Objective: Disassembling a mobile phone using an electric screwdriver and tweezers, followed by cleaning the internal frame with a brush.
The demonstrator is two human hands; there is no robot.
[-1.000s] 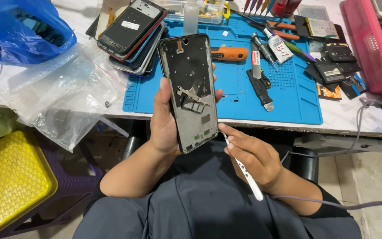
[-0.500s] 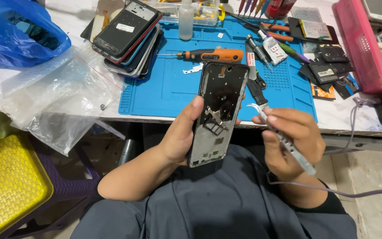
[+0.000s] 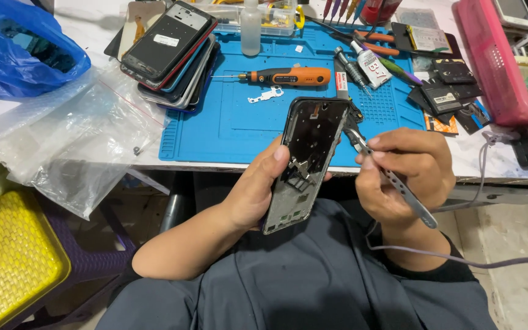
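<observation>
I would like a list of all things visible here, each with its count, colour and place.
phone frame: one, black and silver, held above the lap at the mat's near edge
tweezers: one, silver, tip close beside the frame's right edge
work mat: one, blue, on the table
electric screwdriver: one, orange and black, lying on the mat
stack of phones: one pile, mostly black, at the mat's left corner
small bottle: one, clear, at the mat's far edge
plastic bags: several, clear, left of the mat
blue bag: one, far left
stool: one, yellow, lower left
basket: one, pink, far right
left hand: grips the frame
right hand: grips the tweezers
</observation>
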